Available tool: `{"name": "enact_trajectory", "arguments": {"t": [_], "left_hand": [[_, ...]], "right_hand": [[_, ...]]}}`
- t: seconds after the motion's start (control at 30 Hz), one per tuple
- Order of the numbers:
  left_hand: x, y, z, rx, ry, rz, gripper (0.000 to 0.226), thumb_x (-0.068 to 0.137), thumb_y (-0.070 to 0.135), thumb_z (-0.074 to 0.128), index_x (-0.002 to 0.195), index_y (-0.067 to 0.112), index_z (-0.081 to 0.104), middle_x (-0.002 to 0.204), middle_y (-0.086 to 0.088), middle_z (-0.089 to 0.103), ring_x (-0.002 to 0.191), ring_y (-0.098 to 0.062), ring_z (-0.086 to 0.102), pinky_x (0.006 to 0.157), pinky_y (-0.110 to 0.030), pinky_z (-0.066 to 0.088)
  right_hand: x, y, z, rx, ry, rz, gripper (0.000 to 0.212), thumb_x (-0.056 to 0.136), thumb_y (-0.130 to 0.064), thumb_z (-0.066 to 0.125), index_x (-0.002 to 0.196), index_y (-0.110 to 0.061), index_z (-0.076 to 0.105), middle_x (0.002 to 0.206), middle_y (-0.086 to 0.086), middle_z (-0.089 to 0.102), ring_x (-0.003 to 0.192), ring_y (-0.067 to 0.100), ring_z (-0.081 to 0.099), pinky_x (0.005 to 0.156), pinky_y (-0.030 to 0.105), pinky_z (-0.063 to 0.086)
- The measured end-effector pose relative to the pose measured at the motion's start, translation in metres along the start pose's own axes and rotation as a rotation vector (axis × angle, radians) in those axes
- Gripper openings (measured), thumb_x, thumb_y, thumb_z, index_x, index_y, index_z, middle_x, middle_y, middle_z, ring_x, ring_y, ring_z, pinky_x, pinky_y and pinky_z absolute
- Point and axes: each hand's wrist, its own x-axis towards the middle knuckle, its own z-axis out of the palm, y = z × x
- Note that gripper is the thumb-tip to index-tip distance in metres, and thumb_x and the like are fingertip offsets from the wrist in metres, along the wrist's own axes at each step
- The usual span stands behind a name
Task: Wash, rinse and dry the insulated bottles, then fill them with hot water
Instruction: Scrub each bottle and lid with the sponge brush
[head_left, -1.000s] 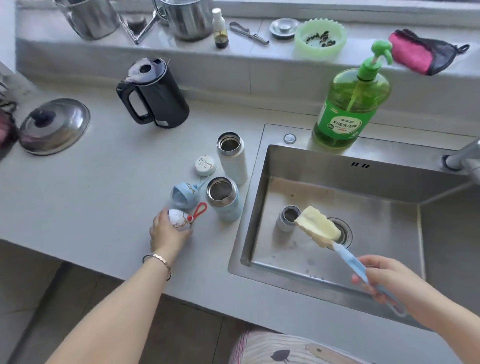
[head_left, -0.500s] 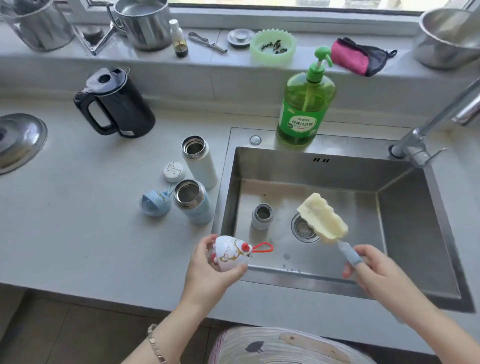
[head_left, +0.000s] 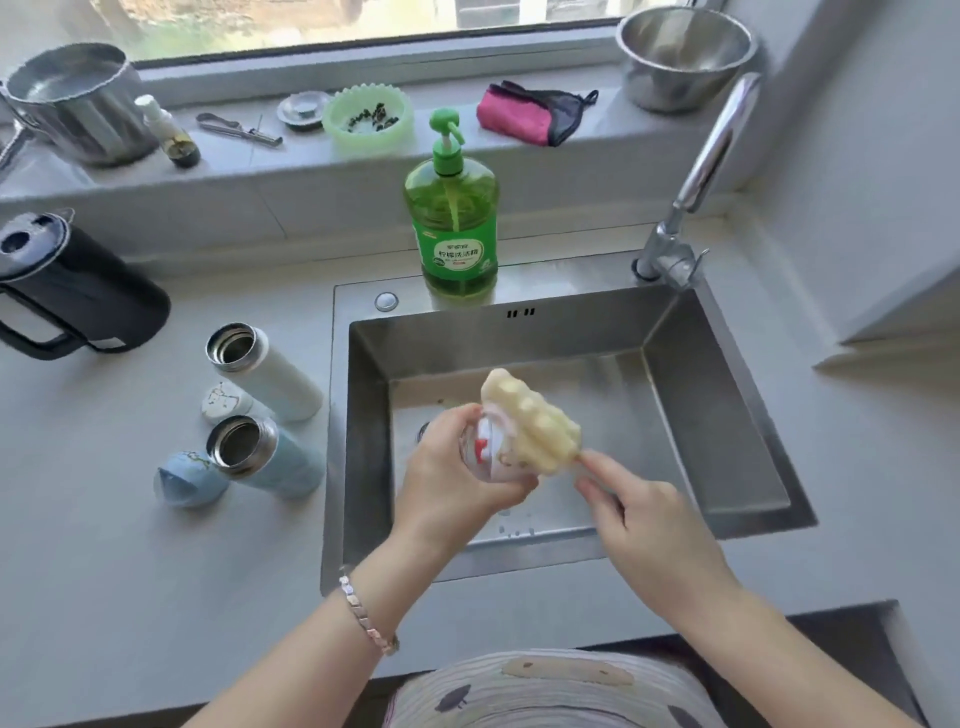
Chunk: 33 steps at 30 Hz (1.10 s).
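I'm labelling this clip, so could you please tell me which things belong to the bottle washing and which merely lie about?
In use: white cap, sponge brush, two open bottles, dish soap, kettle, sink.
Lying about: pink cloth, green dish, steel bowl.

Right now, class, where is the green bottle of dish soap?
In the head view the green dish soap bottle stands upright on the back rim of the sink, near the middle, left of the tap and below the window ledge.

white bottle (head_left: 270, 371): open, upright on counter left of sink | blue bottle (head_left: 270, 460): open, upright, in front of it | white lid (head_left: 488, 452): held over sink, yellow sponge brush (head_left: 530, 423) touching it
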Motion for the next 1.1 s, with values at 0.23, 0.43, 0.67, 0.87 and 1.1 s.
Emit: {"name": "enact_trajectory", "arguments": {"t": [0.23,0.43,0.67,0.87,1.1], "left_hand": [[0.000,0.011,0.004,0.057,0.024,0.145,0.063,0.053,0.012,0.087,0.095,0.043,0.051,0.098,0.019,0.055,0.092,0.006,0.054,0.073,-0.006,0.043],[0.005,0.010,-0.001,0.119,0.062,0.209,0.063,0.052,0.014,0.088,0.104,0.027,0.054,0.100,0.018,0.054,0.094,0.012,0.049,0.076,0.000,0.036],[0.005,0.011,-0.002,0.119,0.106,0.195,0.060,0.052,0.017,0.088,0.102,0.025,0.057,0.099,0.013,0.056,0.092,0.002,0.053,0.075,-0.003,0.039],[0.006,0.014,0.001,0.058,0.163,0.150,0.061,0.051,0.019,0.089,0.099,0.030,0.054,0.097,0.017,0.054,0.091,0.003,0.053,0.074,-0.005,0.042],[0.014,0.016,-0.001,0.035,0.230,0.060,0.060,0.051,0.030,0.089,0.098,0.027,0.051,0.098,0.004,0.057,0.086,-0.010,0.060,0.070,-0.020,0.051]], "right_hand": [[0.006,0.006,-0.008,0.025,-0.023,-0.005,0.031,0.096,-0.030,0.042,0.123,-0.043,0.051,0.043,-0.008,0.044,0.049,0.014,0.031,0.050,0.031,0.027],[0.008,0.000,-0.011,0.003,-0.050,-0.083,0.031,0.095,-0.030,0.044,0.124,-0.040,0.052,0.046,-0.026,0.046,0.045,0.013,0.028,0.050,0.026,0.027],[0.017,0.000,-0.013,0.008,-0.017,-0.065,0.032,0.095,-0.029,0.045,0.124,-0.042,0.052,0.040,-0.006,0.042,0.045,0.014,0.029,0.049,0.023,0.028],[0.023,0.004,-0.012,0.100,-0.018,-0.006,0.032,0.095,-0.028,0.046,0.122,-0.043,0.053,0.046,-0.018,0.048,0.044,0.012,0.039,0.050,0.029,0.028],[0.024,0.003,-0.015,0.142,0.005,0.052,0.031,0.094,-0.029,0.047,0.121,-0.042,0.055,0.041,-0.006,0.045,0.042,0.013,0.031,0.053,0.031,0.030]]}}
